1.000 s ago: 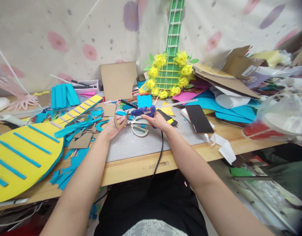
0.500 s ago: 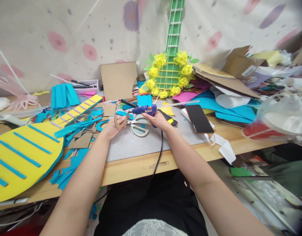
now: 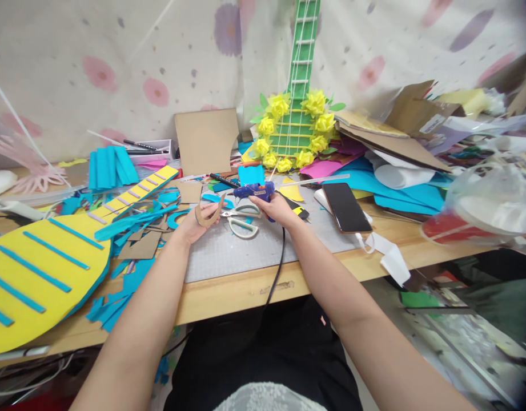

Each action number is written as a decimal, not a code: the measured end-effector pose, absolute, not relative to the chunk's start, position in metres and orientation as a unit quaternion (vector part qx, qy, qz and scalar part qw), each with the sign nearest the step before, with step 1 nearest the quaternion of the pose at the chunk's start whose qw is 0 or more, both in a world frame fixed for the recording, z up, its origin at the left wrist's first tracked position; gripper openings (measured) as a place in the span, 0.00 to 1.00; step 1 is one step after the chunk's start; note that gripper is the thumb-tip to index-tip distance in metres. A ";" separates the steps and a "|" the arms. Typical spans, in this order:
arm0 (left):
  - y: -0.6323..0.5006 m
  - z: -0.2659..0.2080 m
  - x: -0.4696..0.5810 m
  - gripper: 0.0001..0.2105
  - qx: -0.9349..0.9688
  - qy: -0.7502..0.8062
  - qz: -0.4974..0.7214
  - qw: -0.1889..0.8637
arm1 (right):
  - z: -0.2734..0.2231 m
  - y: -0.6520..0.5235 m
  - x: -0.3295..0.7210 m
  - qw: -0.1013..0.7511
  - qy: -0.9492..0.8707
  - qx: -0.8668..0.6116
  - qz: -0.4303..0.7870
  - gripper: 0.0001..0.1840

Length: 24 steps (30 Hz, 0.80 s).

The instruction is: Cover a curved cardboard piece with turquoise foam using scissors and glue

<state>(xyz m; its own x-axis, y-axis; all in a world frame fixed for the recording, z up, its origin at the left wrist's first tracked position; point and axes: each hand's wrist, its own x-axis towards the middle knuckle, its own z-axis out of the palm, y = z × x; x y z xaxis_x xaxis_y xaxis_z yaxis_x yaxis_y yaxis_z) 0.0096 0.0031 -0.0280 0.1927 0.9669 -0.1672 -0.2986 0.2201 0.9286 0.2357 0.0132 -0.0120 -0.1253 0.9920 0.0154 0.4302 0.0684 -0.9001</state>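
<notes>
Head view: both bare hands meet over a grey gridded cutting mat on the wooden bench. The left hand is narrowed around a curved cardboard piece, raised above the mat with its hollow side up; the exact finger contacts are too small to tell. Holding it low, near the middle of its bend, seems meant to leave both ends free.

The right hand is wrapped around the grip of a blue hot glue gun, its nozzle turned left toward the cardboard's nearer end. Tip and cardboard lie just beside each other; whether they touch, I cannot tell. The trigger is hidden by the fingers. A translucent glue stick juts from the gun's rear, and the black cord drops over the bench's front edge, probably so that it stays out from between the hands.

Scissors lie on the mat between the two hands, handles toward the right, within easy reach. Just beyond the right hand rests a black-and-yellow utility knife, partly covered. To the left, a yellow guitar-shaped cutout lies flat beside blue paper scraps; at the back, a green guitar model ringed with yellow flowers stands upright, perhaps for display or drying.
</notes>
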 end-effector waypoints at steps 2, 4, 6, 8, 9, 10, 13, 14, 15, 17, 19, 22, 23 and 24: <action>0.003 -0.027 0.009 0.06 0.387 0.412 0.487 0.666 | -0.009 0.014 0.239 0.357 -0.634 -0.563 0.393 0.23; 0.003 -0.026 0.008 0.06 0.368 0.402 0.499 0.674 | -0.005 0.016 0.247 0.373 -0.624 -0.568 0.386 0.23; 0.003 -0.025 0.008 0.07 0.347 0.387 0.515 0.682 | -0.001 0.019 0.260 0.411 -0.601 -0.584 0.359 0.23; 0.005 -0.024 0.007 0.08 0.323 0.375 0.537 0.684 | 0.002 0.023 0.279 0.452 -0.563 -0.613 0.321 0.23; 0.006 -0.024 0.007 0.08 0.309 0.372 0.551 0.680 | 0.003 0.024 0.290 0.452 -0.546 -0.633 0.312 0.23; 0.007 -0.023 0.007 0.07 0.295 0.372 0.567 0.674 | 0.004 0.026 0.300 0.441 -0.538 -0.654 0.299 0.24; 0.009 -0.023 0.007 0.07 0.264 0.371 0.606 0.652 | 0.001 0.029 0.324 0.337 -0.544 -0.733 0.233 0.25; 0.010 -0.023 0.007 0.07 0.259 0.370 0.616 0.646 | -0.001 0.029 0.328 0.306 -0.550 -0.749 0.208 0.26; 0.011 -0.023 0.007 0.06 0.255 0.368 0.624 0.641 | -0.004 0.030 0.330 0.282 -0.557 -0.759 0.185 0.25; 0.012 -0.025 0.007 0.06 0.249 0.370 0.633 0.632 | -0.010 0.030 0.330 0.259 -0.567 -0.766 0.156 0.25; 0.013 -0.026 0.006 0.05 0.248 0.375 0.641 0.622 | -0.014 0.029 0.328 0.254 -0.579 -0.761 0.143 0.25; 0.014 -0.028 0.004 0.05 0.259 0.383 0.649 0.604 | -0.017 0.023 0.325 0.248 -0.596 -0.757 0.104 0.27; 0.015 -0.028 0.004 0.05 0.265 0.386 0.651 0.598 | -0.017 0.020 0.325 0.240 -0.597 -0.761 0.077 0.28; 0.015 -0.029 0.003 0.06 0.270 0.388 0.651 0.593 | -0.017 0.015 0.325 0.231 -0.596 -0.768 0.044 0.29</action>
<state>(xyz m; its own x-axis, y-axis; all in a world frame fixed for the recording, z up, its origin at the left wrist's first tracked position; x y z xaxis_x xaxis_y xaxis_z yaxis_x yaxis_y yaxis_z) 0.0034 0.0151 -0.0285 -0.1500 0.9827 -0.1085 -0.5633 0.0053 0.8262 0.3247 0.0146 -0.0168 0.2859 0.9356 0.2071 0.8946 -0.1831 -0.4076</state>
